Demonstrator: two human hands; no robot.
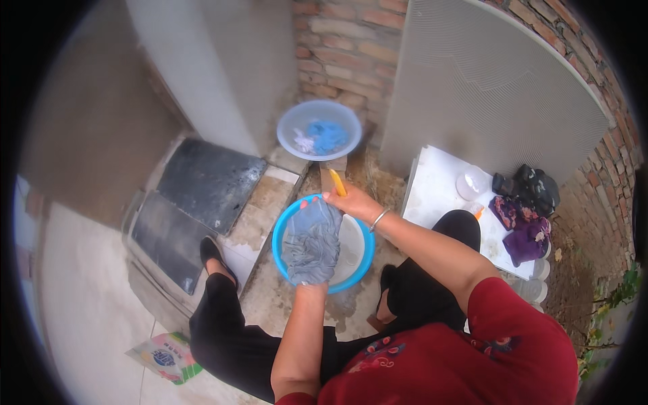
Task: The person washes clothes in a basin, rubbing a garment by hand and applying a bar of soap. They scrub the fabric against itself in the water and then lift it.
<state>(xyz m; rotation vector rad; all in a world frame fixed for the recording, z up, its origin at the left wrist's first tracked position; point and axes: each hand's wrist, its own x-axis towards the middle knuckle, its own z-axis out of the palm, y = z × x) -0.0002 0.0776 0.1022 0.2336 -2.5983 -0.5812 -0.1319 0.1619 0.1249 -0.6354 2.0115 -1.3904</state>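
A wet grey cloth (312, 241) lies bunched over my left hand (310, 205) and wrist, above a blue basin (370, 251). Only the fingertips of that hand show, curled at the cloth's far edge; the rest is covered. My right hand (352, 202), with a bracelet at its wrist, is closed around a slim yellow handle-like piece (337, 182) that sticks up past the fingers. Its lower end is hidden, so its kind cannot be told. This hand touches the far right corner of the cloth. Cloudy pale water (351, 246) shows in the basin.
Beyond the basin stands a translucent tub (287, 138) with blue and white cloths (328, 136). On the right, a white board (432, 182) bears a white bowl (474, 183) and dark and purple clothes (523, 241). Dark slabs (210, 179) and a detergent bag (167, 358) are leftward.
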